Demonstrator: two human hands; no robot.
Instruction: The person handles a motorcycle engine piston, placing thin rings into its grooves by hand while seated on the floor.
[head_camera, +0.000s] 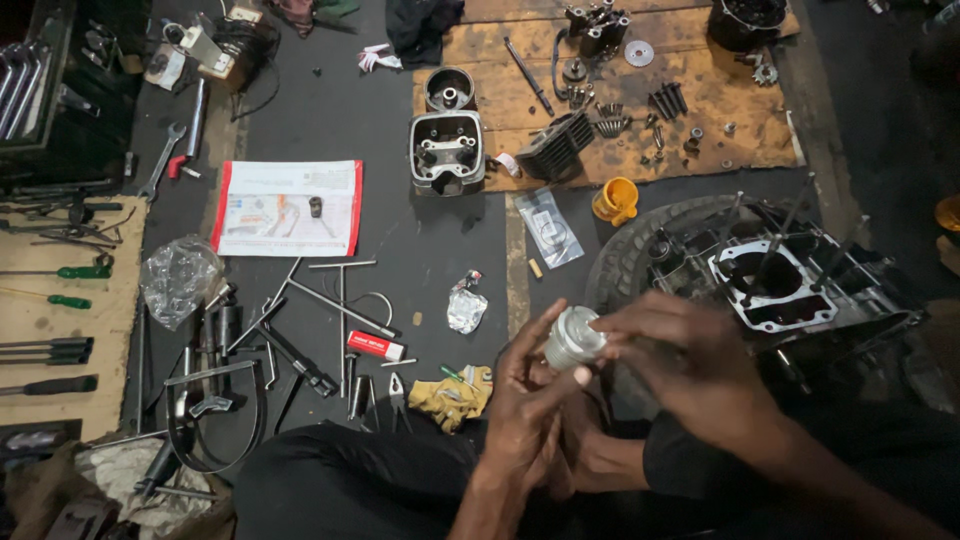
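Sitting low in the middle of the frame, a silver piston (572, 337) is being held between both hands. The left hand (530, 400) is gripping it from below, with the thumb and fingers closed around its lower side. The right hand (670, 350) is reaching in from the right, its fingertips pinching the piston's upper edge, so both hands are clamped on the same part.

Just right of the hands, an open engine crankcase (775, 285) with long studs is resting inside a black tyre (625, 245). Toward the upper middle of the frame, a cylinder head (446, 152) is lying on the dark floor, with a finned cylinder block (555, 145) beside it on the edge of a wooden board (700, 130) that is carrying bolts and small parts. A yellow cap (615, 200) is sitting just below that board.

Left of centre, a white and red printed sheet (288, 208) is lying flat. Below it, T-handle wrenches (340, 300) and other tools are scattered, and a yellow glove (452, 397) is lying near the left hand. Green-handled screwdrivers (75, 285) are lying at the left edge.
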